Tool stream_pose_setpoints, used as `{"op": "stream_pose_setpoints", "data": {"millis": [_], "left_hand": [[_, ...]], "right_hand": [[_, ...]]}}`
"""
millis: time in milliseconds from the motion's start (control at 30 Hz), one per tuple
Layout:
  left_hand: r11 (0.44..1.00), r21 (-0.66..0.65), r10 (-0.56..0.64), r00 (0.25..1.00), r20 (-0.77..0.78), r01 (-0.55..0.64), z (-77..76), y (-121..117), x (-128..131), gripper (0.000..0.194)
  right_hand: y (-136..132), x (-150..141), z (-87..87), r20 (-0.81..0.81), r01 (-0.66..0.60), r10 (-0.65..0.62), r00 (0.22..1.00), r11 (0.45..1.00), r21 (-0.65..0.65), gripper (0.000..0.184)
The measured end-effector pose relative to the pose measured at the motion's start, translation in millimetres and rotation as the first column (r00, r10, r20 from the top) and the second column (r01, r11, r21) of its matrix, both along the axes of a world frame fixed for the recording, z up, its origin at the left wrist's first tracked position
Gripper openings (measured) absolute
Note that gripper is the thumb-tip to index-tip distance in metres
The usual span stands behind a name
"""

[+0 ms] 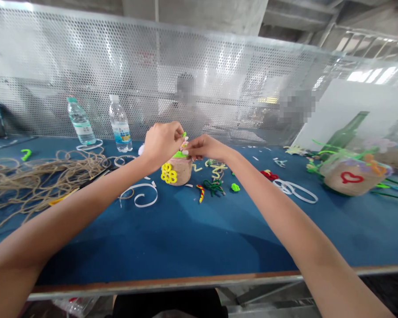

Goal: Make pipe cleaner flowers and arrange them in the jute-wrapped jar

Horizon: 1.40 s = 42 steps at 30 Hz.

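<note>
A small twine-wrapped pot point(184, 171) with a yellow pipe-cleaner flower point(169, 173) on its side stands on the blue table. My left hand point(164, 140) is over the pot's top, its fingers pinched at a bright green fuzzy piece point(184, 134). From the right, my right hand point(202, 147) reaches the same spot with thumb and fingers closed. What it grips is too small to make out. More green fuzzy material point(179, 154) shows at the pot's rim, partly covered by the fingers.
Tangled twine point(49, 176) and scissors point(96, 176) lie left, below two water bottles point(120, 128). Pipe-cleaner pieces point(214, 187) and white strips point(295, 190) are scattered about. A decorated pot point(353, 179) and green bottle point(346, 130) stand right. A perforated metal screen point(119, 66) rises behind.
</note>
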State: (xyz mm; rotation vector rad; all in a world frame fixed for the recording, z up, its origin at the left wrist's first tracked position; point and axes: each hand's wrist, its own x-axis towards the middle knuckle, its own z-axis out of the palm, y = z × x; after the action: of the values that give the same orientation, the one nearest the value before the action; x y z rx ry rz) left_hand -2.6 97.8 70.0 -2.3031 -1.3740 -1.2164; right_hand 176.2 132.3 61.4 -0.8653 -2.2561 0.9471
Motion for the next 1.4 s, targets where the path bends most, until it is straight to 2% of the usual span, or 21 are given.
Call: {"op": "stream_pose_setpoints", "data": {"millis": [100,433,600,967,1067,1200,1300,1400], "left_hand": [[1.0,-0.012,-0.011,1.0,0.02,0.011,-0.3,0.3,0.4,0.008],[0.999,-0.03,-0.017,1.0,0.007,0.018,2.1,2.8,-0.9,0.02],[0.994,-0.1,-0.05,0.999,0.021,0.052,1.3,2.9,1.0,0.022],[0.957,-0.207,-0.192,0.978,0.079,0.204,12.5,-6.8,-1.8,0.017],[0.933,-0.256,-0.245,0.967,0.062,0.253,15.6,-6.4,-4.6,0.014],[0.863,-0.364,-0.371,0.929,0.016,0.351,20.9,-4.2,-9.5,0.016],[0.819,-0.395,-0.466,0.884,-0.034,0.416,24.9,-4.3,-12.0,0.015],[0.807,-0.406,-0.511,0.852,-0.112,0.43,28.7,-5.4,-14.7,0.013]], "right_hand": [[-0.5,-0.4,0.5,0.006,0.005,-0.005,1.0,1.0,-0.005,0.017],[5.0,0.4,-3.1,-0.002,0.022,-0.022,1.0,1.0,-0.011,0.015],[1.3,-0.7,-0.7,0.011,0.029,-0.029,1.0,1.0,-0.006,0.012],[5.2,0.4,-3.7,0.035,0.019,-0.02,0.999,1.0,0.017,0.02],[5.5,1.7,-5.1,-0.008,0.002,-0.002,1.0,0.999,-0.042,0.016],[2.0,3.5,-2.6,-0.069,-0.056,0.044,0.997,0.983,-0.174,0.012],[-1.1,4.9,1.8,-0.045,-0.101,0.093,0.995,0.97,-0.221,0.012],[-2.4,5.6,4.6,-0.028,-0.13,0.127,0.991,0.959,-0.25,0.012]]}}
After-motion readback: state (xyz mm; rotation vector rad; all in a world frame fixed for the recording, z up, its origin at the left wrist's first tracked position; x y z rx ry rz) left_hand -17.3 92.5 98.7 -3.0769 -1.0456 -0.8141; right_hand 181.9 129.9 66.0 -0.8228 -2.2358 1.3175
